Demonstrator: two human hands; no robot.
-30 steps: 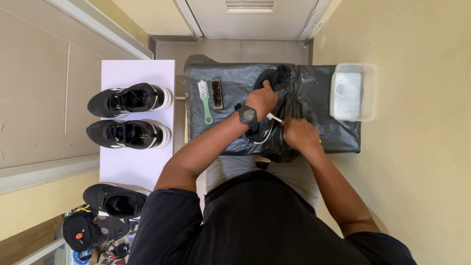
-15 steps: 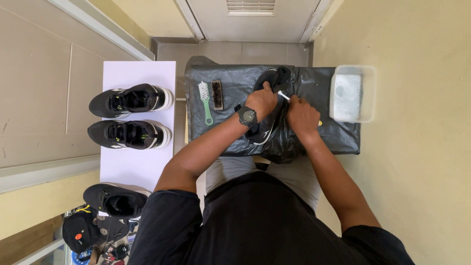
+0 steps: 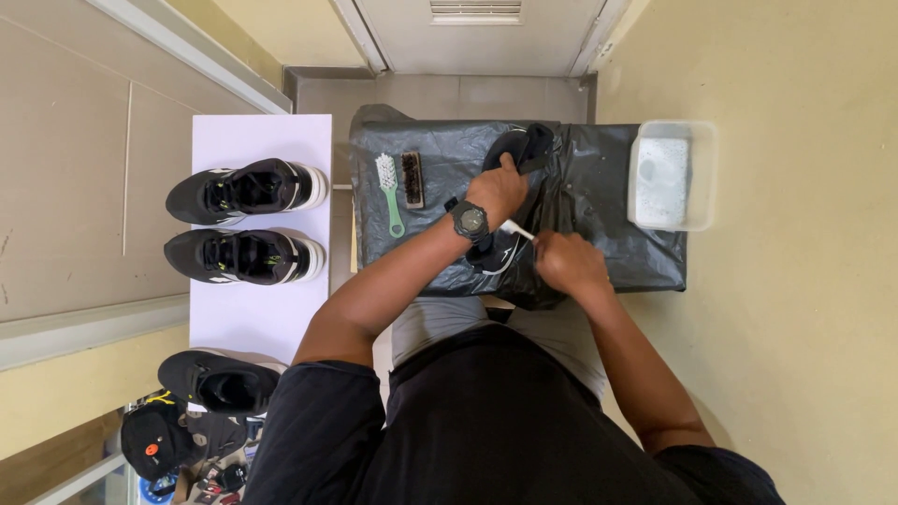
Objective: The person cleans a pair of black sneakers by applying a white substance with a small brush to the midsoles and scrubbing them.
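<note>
While our left hand gripped the black shoe on the black plastic sheet, its length running away from us, our right hand, nearer us, pinched a small white brush against its side.

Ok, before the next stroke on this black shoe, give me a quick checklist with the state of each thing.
1. Left hand steadying the black shoe: ok.
2. Right hand gripping the small white brush: ok.
3. Brush tip against the shoe: cannot tell.
4. Black plastic sheet covering the work surface: ok.
5. Clear tub beside the right hand: ok.
6. Spare green-handled brush and wooden brush lying on the sheet: ok.
</note>
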